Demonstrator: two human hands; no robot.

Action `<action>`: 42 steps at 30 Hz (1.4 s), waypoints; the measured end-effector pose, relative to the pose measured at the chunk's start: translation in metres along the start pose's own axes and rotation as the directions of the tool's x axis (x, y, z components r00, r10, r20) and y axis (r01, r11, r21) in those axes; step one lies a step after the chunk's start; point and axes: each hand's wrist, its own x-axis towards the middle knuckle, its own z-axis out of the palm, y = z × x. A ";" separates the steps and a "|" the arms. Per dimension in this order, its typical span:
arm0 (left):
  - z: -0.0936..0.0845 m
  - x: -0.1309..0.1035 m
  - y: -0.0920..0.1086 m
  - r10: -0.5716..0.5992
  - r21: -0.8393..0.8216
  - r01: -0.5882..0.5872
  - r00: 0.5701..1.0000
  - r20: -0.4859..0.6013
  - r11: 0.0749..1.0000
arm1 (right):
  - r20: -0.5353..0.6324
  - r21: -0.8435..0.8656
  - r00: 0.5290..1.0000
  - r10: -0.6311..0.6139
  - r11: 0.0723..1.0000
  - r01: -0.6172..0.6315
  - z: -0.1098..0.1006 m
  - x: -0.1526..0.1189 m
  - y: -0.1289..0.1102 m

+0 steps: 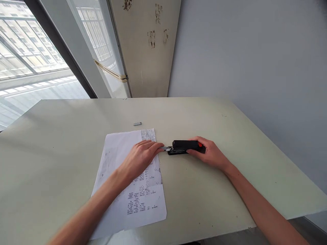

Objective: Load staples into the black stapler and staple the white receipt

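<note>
A black stapler [180, 145] with a red mark near its rear lies just right of the paper. The fingers of my right hand [208, 153] are wrapped round its back end. A silver metal piece [167, 148] sticks out of the stapler's front, and my left hand [145, 154] pinches its tip between thumb and fingers. Whether this piece is the staple tray or staples I cannot tell. Beneath my left hand and forearm lies a printed sheet of paper [114, 146], partly covered by them. Beyond the sheet's top edge rests a small grey staple strip [137, 124].
Everything stands on a pale tabletop [63, 143] whose front edge shows at the lower right. A grey-blue wall [242, 51] borders the table on the right. Behind it are a refrigerator-like cabinet [145, 68] with a handle and, at the left, a large window [30, 44].
</note>
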 end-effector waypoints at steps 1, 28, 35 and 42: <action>0.000 0.000 0.000 -0.005 -0.003 0.005 1.000 -0.003 1.000 | 0.000 -0.003 1.000 -0.001 1.000 0.001 0.000 0.000 0.000; 0.004 -0.001 -0.001 -0.060 -0.066 0.063 0.997 0.042 0.996 | 0.002 -0.003 1.000 0.003 1.000 -0.003 -0.001 -0.001 -0.003; -0.018 -0.001 -0.034 -0.073 -0.330 0.160 0.962 0.262 0.930 | -0.004 0.000 1.000 0.017 1.000 -0.017 -0.001 -0.002 -0.002; -0.010 -0.001 -0.028 -0.002 -0.465 0.130 0.964 0.267 0.876 | 0.038 0.126 0.999 -0.035 0.992 0.030 0.001 -0.003 -0.009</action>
